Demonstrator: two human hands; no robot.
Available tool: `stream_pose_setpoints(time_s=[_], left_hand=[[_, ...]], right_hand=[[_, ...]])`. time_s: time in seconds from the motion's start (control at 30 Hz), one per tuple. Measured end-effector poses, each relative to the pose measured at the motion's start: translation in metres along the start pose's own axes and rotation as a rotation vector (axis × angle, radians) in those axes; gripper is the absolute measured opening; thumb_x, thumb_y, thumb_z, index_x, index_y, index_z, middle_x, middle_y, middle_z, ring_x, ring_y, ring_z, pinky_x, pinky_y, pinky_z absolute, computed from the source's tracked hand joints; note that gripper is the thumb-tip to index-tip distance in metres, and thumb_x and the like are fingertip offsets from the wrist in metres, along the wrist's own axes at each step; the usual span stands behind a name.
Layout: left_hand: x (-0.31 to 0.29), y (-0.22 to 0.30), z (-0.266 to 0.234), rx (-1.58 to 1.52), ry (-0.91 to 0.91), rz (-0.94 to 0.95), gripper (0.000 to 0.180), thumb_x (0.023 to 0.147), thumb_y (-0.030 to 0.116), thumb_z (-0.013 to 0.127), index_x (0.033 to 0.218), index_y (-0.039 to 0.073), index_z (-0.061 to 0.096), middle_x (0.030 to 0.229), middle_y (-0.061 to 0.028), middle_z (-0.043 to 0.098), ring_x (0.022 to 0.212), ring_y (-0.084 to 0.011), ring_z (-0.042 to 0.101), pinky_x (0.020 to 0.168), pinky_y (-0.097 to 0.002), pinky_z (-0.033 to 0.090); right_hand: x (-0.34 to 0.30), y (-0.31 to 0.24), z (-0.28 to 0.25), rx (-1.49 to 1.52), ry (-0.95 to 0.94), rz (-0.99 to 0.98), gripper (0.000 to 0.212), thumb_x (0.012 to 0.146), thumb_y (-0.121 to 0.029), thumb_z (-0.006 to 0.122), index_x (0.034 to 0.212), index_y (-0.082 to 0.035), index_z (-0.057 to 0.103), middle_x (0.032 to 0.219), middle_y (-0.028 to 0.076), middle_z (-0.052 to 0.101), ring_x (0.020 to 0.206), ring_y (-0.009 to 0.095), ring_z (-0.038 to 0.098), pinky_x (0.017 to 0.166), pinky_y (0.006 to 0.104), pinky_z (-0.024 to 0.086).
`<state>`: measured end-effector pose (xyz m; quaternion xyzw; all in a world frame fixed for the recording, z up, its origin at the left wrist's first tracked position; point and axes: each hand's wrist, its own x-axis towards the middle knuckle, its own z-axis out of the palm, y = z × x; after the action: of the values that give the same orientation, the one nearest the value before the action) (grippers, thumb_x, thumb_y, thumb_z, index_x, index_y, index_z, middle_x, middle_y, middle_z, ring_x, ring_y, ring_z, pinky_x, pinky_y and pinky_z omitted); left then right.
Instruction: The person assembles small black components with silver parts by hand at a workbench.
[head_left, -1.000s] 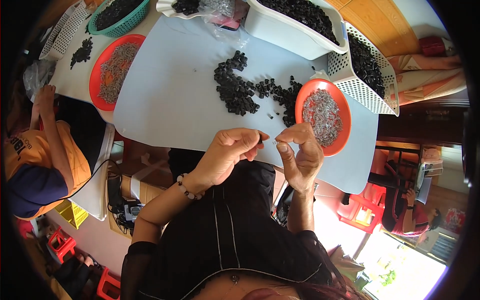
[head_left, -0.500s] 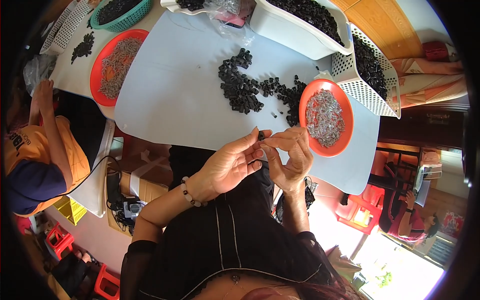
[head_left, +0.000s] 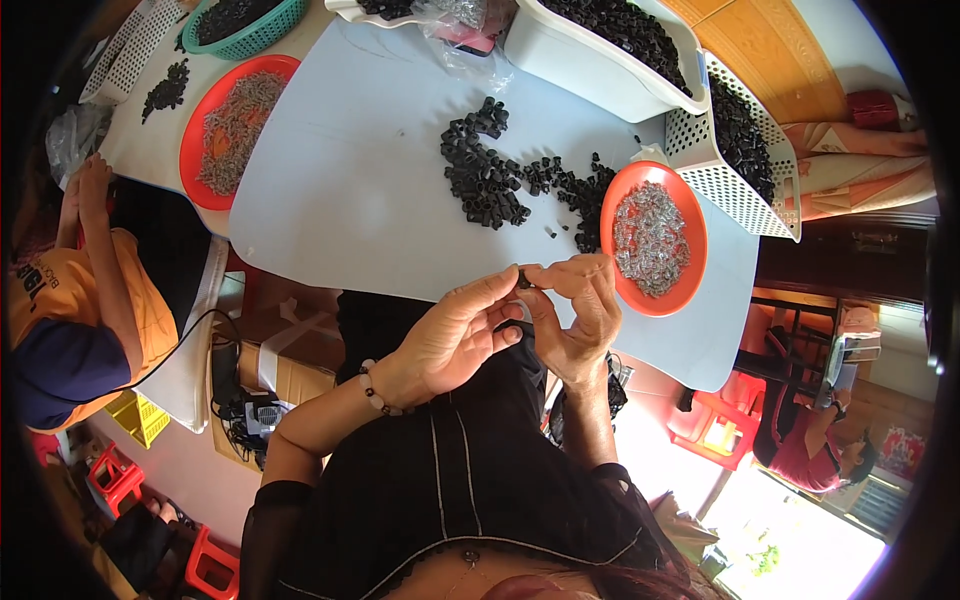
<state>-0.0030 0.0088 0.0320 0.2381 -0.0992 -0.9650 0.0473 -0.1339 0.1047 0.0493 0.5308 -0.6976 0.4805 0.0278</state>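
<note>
A small black tube-like piece [head_left: 523,281] sits between the thumb and forefinger of my left hand [head_left: 445,335], just off the table's near edge. That hand's other fingers curl loosely, palm up. My right hand [head_left: 580,325] meets it from the right, thumb and forefinger pinched against the piece; anything small inside that pinch is hidden. Beyond my hands, a heap of similar black pieces [head_left: 483,180] lies on the pale table [head_left: 330,180]. To the right, an orange-red plate [head_left: 610,215] holds many small clear pieces [head_left: 650,240].
A white tub [head_left: 590,65] and a perforated white basket [head_left: 690,140], both full of black pieces, stand at the far right. At left are another orange-red plate [head_left: 190,165] and a green basket [head_left: 270,40]. A co-worker in an orange top [head_left: 150,290] sits at left.
My right fingertips have closed in on the black piece, which is now more covered. My left hand has barely moved.
</note>
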Motion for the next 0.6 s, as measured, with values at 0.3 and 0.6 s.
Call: stream_pose_setpoints(time_s=[0.3,0.6], left_hand=[[-0.012,0.008,-0.015,0.243,-0.075,0.158,0.028,0.097,0.02,0.065,0.118,0.002,0.067,0.094,0.0002,0.065,0.077,-0.0055,0.056,0.068,-0.0223,0.048],[-0.012,0.014,-0.019,0.455,-0.049,0.27,0.021,0.093,0.011,0.069,0.111,0.0,0.069,0.087,-0.0045,0.069,0.069,-0.0078,0.059,0.065,-0.0217,0.05]], right_hand=[[0.008,0.001,-0.01,0.064,-0.2,-0.078,0.035,0.064,0.004,0.078,0.096,-0.009,0.074,0.081,0.002,0.063,0.077,0.022,0.053,0.067,0.0328,0.046],[0.028,0.001,-0.017,0.093,-0.393,-0.018,0.036,0.066,0.003,0.076,0.1,-0.008,0.073,0.082,0.003,0.064,0.078,0.024,0.054,0.07,0.0346,0.047]])
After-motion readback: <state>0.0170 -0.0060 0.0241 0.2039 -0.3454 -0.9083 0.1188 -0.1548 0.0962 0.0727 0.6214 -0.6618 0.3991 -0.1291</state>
